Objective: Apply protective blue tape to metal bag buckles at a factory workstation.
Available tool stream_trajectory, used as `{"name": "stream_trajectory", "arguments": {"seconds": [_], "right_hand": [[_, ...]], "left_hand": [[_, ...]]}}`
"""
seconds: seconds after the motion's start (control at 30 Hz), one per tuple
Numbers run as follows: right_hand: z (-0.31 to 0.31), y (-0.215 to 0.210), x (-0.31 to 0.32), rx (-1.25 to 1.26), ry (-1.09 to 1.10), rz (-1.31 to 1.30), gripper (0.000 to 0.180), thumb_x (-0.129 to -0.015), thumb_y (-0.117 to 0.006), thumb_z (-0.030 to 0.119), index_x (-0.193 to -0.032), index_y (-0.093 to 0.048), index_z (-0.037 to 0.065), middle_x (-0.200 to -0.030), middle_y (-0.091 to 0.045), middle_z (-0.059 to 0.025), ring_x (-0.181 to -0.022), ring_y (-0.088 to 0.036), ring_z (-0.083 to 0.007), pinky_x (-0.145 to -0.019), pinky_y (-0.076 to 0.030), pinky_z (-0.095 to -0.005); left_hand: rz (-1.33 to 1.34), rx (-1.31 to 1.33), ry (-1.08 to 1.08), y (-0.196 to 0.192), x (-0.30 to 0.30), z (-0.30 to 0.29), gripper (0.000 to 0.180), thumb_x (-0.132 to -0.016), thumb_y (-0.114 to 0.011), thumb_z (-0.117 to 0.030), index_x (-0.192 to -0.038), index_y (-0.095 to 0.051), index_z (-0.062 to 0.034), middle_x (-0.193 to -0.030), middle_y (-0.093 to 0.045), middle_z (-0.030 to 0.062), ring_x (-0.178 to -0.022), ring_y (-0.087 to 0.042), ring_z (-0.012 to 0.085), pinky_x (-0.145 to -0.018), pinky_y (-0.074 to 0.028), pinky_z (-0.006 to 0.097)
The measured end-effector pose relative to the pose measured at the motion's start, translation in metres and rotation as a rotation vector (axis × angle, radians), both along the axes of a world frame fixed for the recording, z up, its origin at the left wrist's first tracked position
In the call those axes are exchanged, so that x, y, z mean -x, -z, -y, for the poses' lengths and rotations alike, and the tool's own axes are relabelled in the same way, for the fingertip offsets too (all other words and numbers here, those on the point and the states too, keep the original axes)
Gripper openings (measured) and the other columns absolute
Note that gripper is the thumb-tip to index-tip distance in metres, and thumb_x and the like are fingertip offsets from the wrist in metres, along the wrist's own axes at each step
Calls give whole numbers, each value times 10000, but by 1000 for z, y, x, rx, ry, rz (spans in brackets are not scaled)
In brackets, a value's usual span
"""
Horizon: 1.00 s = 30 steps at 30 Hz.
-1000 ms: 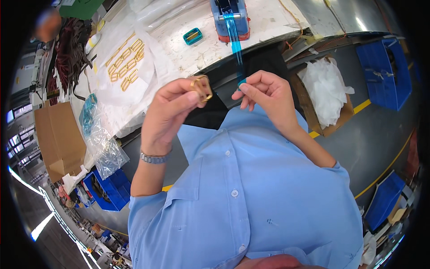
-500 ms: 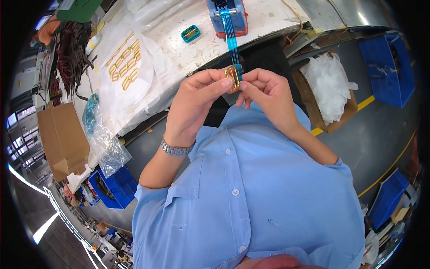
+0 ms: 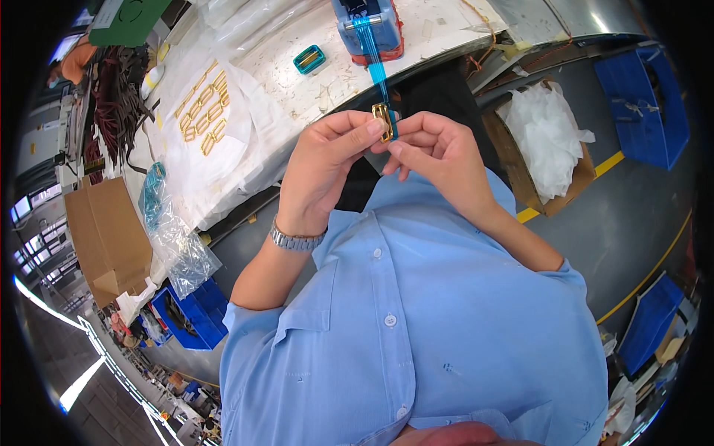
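So the worktop (image 3: 327, 74) was covered in white sheeting, and a whole batch of the same gold buckles (image 3: 202, 119) was laid out in rows on it, off to the person's left. At the far edge sat a blue and red tape dispenser (image 3: 370, 30), with a strip of blue tape (image 3: 379, 70) running straight down from it to the hands. A small teal holder (image 3: 309, 59) with one more buckle in it sat just beside the dispenser.

Both hands were up in front of the chest, close together. The left hand (image 3: 323, 175) had its fingers pinched shut on a small gold buckle (image 3: 382, 121), gripping it by the edges. The right hand (image 3: 439, 152) was closed on the free end of the tape, right at the buckle, thumb and forefinger touching it.

Honestly, the trick at that stage looked like keeping the strip taut and lined up with the buckle's long side, so it lay flat with no wrinkles. Holding the buckle by its edges was smart, since fingerprints under tape on a shiny face would be annoying. I'd have pressed from one end along to the other, not all at once. Couldn't tell whether the tape was already stuck down or only touching.
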State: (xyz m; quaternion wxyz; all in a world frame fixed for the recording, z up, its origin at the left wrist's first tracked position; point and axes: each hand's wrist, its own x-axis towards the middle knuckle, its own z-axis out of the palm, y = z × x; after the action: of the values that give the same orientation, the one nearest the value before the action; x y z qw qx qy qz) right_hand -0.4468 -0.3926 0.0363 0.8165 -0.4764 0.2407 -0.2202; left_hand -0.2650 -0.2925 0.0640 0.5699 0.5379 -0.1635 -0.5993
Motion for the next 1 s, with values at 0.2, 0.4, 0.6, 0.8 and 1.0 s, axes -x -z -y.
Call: {"name": "stream_trajectory", "arguments": {"seconds": [0.2, 0.4, 0.6, 0.8, 1.0], "right_hand": [[5, -4, -3, 16, -23, -97, 190, -1010, -763, 92, -1110, -685, -50, -987, -799, -124, -805, -762, -136, -672, -588, -251], [5, -2, -3, 9, -11, -96, 179, -1019, -745, 83, -1112, -676, -54, -1026, -794, -138, -850, -767, -166, -735, -611, -285], [7, 2, -4, -29, 2, -66, 177, -1016, -739, 74, -1115, -677, -59, -1046, -788, -166, -890, -773, -192, -809, -640, -325], [6, 1, -3, -50, 3, -64, 184, -1014, -741, 82, -1120, -683, -57, -1055, -789, -174, -891, -776, -197, -829, -644, -332], [5, -1, -2, -62, -6, -72, 200, -1011, -740, 90, -1127, -684, -63, -1058, -791, -180, -893, -779, -197, -833, -645, -338]], "left_hand": [[13, -30, -68, -3, 8, 5, 176, -996, -799, -159, -1076, -780, -3, -985, -766, 30, -899, -665, 99, -849, -537, 266], [1, -49, -43, 0, 7, 7, 151, -988, -798, -139, -1056, -781, -6, -971, -764, 27, -877, -667, 97, -838, -534, 263], [141, 32, -48, 1, 11, 11, 163, -991, -789, -131, -1085, -755, -3, -981, -766, 33, -908, -679, 98, -852, -540, 258], [141, 53, -145, 7, 13, 11, 224, -1074, -682, -170, -1201, -729, 9, -1181, -758, 82, -971, -717, 118, -949, -575, 291], [234, 71, -28, 17, 12, 17, 193, -1029, -714, -131, -1128, -783, 21, -978, -763, 28, -820, -638, 63, -766, -529, 231]]}}
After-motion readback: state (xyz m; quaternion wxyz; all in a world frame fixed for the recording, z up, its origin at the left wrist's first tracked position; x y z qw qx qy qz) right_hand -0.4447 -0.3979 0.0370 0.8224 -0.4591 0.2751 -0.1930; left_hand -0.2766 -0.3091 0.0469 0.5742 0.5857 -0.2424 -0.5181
